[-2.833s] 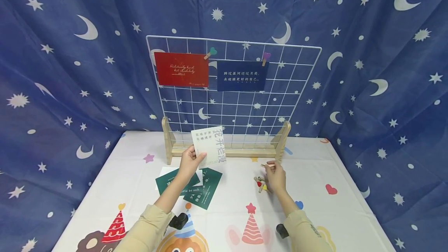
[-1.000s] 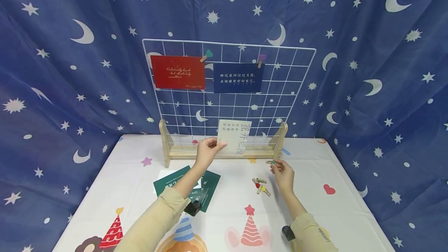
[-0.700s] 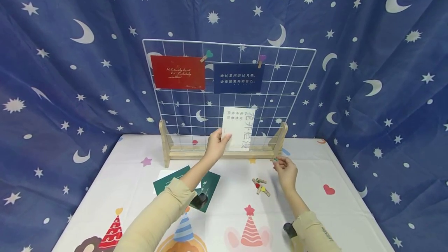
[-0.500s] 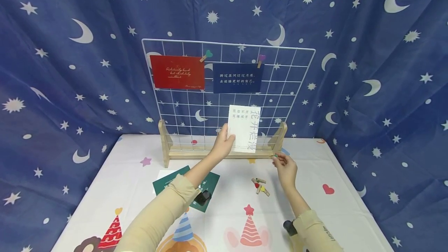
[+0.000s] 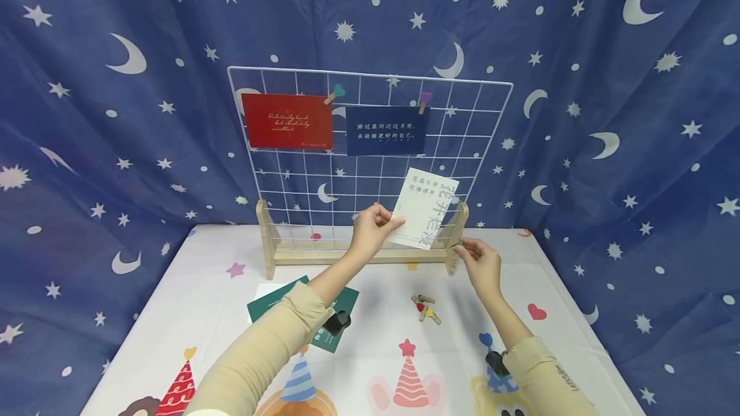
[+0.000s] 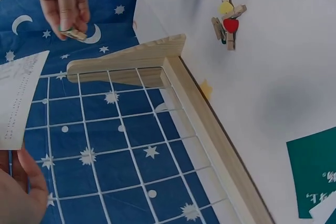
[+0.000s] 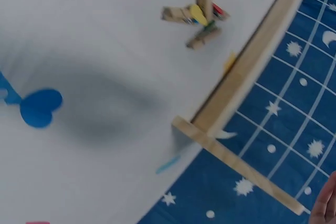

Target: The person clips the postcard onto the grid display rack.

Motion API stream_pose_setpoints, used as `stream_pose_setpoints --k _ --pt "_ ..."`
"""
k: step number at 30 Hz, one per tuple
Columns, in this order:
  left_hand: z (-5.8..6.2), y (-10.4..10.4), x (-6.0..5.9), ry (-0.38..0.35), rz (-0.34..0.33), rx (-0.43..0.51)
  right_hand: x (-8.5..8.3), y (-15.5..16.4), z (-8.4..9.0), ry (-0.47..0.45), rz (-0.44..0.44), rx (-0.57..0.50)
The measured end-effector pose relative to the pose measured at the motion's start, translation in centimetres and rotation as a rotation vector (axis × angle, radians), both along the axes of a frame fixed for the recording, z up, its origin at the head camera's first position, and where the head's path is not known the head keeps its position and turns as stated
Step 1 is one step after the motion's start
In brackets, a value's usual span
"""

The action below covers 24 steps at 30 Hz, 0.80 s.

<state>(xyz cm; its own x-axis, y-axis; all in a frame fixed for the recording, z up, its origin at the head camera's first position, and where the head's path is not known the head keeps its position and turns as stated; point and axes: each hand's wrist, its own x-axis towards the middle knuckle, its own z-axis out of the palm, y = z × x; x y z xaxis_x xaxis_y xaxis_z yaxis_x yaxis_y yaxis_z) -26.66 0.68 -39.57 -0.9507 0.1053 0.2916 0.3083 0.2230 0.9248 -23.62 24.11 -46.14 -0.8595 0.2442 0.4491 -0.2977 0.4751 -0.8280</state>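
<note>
Because you work from the near edge outward, start with the table (image 5: 370, 364): green cards (image 5: 315, 313) lie at lower centre under your left forearm, and a small heap of spare clothespins (image 5: 424, 308) sits just right of them, well apart from both hands.

Farther in, your right hand (image 5: 480, 262) pinches one small wooden clothespin (image 6: 75, 34) between thumb and fingertips, seen at upper left of the left wrist view, near the wooden foot of the stand (image 5: 457, 236). It is light and stiff, judging by its look; hold it by the tail end so the mouth can be sprung apart.

Level with it, your left hand (image 5: 372, 231) pinches the white card (image 5: 428, 208) by its lower left corner, in front of the wire grid (image 5: 370, 146) at centre right. The card looks thin, light and easy to bend, so a corner grip lets it sag; a hold nearer mid-edge should steady it. Its long axis runs upper left to lower right, tilted, printed face toward you.

At the top of the grid hang a red card (image 5: 287, 121) and a navy card (image 5: 386, 131), each pegged.
</note>
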Motion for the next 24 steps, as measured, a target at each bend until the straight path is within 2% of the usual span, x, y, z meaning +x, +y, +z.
stream_pose_setpoints --k 4,9,14,19,24 --pt "0.5 0.2 -0.1 0.0 0.018 -0.005 0.0 0.5 1.3 0.035 -0.012 -0.014" --pt "1.4 1.0 -0.9 0.061 -0.025 -0.032 -0.1 1.5 3.5 0.087 -0.037 0.014" --pt "2.7 2.1 -1.8 0.107 -0.055 -0.039 -0.6 2.5 6.7 0.136 -0.042 0.031" --pt "4.0 3.4 -2.4 0.098 -0.078 -0.04 -0.7 3.0 9.9 0.193 -0.06 0.015" --pt "4.6 4.2 -2.8 0.085 -0.067 -0.054 -0.8 3.0 12.4 0.229 -0.088 0.016"
